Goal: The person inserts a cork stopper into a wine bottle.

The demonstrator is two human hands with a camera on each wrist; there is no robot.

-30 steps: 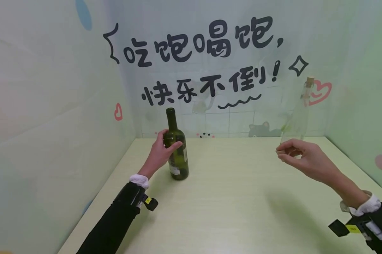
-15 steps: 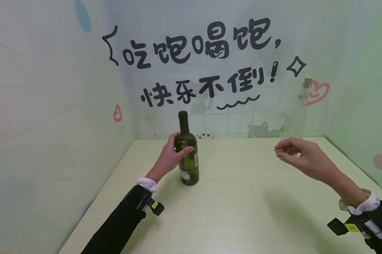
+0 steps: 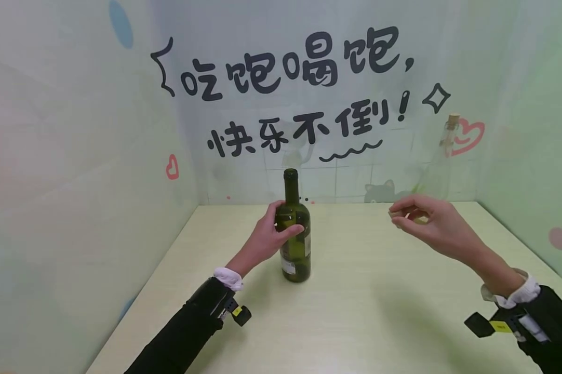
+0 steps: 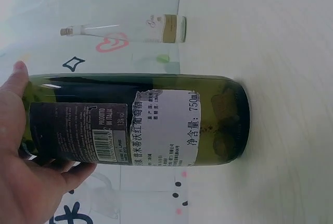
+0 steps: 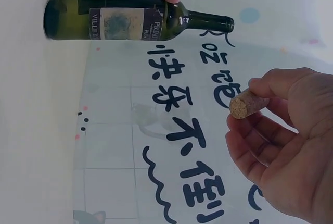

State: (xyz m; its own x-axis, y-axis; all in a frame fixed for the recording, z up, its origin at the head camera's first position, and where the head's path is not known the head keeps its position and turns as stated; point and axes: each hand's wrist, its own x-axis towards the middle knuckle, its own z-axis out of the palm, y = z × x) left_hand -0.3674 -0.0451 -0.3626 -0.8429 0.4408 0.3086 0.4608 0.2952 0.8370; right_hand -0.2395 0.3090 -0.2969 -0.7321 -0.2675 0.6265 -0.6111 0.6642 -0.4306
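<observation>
My left hand (image 3: 266, 236) is wrapped round the upper body of a green wine bottle (image 3: 296, 245), thumb across the side nearest me, fingers behind. The bottle is upright above the middle of the desk (image 3: 337, 322); I can't tell whether its base touches the surface. On it I can see a dark label (image 4: 78, 125) reading "PRODOTTO IN ITALIA", and a torn-edged white label (image 4: 166, 135) marked 750ml. Something brownish shows through the glass near the base, too unclear to name. My right hand (image 3: 437, 226) is up over the desk, to the right of the bottle and well apart from it, nearly closed, with a small cork (image 5: 248, 103) pinched between thumb and fingertips. Farther back at the right, partly hidden behind that hand, a clear bottle (image 4: 140, 30) stands upright on the desk, a cork stopper (image 3: 454, 119) in its neck. Behind everything, big dark lettering (image 3: 318, 61) runs across the pale back wall (image 3: 318, 182).
</observation>
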